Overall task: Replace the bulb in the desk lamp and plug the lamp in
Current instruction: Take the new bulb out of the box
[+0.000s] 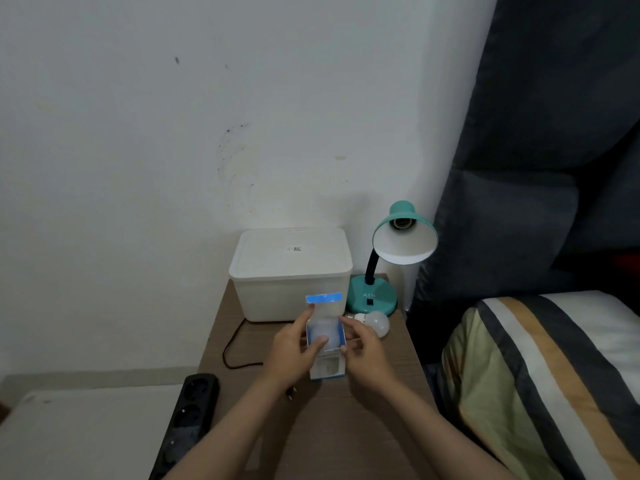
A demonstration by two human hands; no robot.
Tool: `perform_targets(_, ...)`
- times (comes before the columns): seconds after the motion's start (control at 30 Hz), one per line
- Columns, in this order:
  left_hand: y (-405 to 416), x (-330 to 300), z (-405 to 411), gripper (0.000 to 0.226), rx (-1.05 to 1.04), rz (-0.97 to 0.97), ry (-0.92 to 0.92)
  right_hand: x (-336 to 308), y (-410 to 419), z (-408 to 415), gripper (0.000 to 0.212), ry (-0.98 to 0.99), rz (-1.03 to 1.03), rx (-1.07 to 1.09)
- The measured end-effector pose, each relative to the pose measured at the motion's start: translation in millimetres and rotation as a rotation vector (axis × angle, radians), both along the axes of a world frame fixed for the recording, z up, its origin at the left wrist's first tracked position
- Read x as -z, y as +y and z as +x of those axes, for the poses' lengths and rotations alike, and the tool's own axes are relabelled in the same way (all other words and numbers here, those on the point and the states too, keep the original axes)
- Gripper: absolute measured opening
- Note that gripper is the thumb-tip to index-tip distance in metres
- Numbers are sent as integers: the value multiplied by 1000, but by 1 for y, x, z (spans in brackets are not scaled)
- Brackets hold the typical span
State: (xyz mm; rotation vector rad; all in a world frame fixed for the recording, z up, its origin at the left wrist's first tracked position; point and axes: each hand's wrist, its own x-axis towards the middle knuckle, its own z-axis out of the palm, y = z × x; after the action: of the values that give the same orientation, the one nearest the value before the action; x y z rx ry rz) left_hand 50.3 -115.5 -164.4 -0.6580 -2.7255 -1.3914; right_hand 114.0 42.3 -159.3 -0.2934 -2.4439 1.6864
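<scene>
The landmark is the teal desk lamp (388,265), which stands at the back right corner of the wooden bedside table (363,427), with its shade tilted toward the camera. The socket inside the shade holds no bulb.

A loose white bulb (375,322) lies on its side on the table directly in front of the lamp base, with its screw cap pointing left. A white lidded storage box (291,271) sits just left of the lamp base, against the wall.

Both hands hold a blue-and-white bulb carton (325,341) in front of and left of the lamp, above the table. The top flap of the carton is open and stands upright. A white bulb shape shows inside the opening.

The left hand (294,351) grips the left side of the carton; its fingers curl round it, and one fingertip lies over the opening. The right hand (363,348) pinches the right edge of the carton between thumb and curled fingers.

The black lamp cord (232,351) runs across the table to the left of the lamp. Its plug (290,392) lies loose on the table, below the left wrist. A black power strip (188,414) lies off the left edge of the table, well apart from the lamp. A striped pillow (554,375) lies to the right of the lamp.
</scene>
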Motion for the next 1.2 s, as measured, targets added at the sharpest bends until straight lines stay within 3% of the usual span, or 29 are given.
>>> perform_targets(0.2,-6,3,-17,92,146,-199,-178,-10,5,-3,52,-68,-58,-70)
perform_targets(0.4,-7,4,-22,98,161,-152,-259,-22,12,-19,35,5,215,-19)
perform_targets(0.6,-9,1,-17,95,189,-96,-324,-24,7,-39,42,-65,492,-183)
perform_targets(0.9,-7,-1,-12,90,167,-44,-337,-23,5,-47,48,-113,525,-158)
perform_targets(1.2,-7,0,-12,90,153,-88,-311,-46,11,-37,42,17,269,-47)
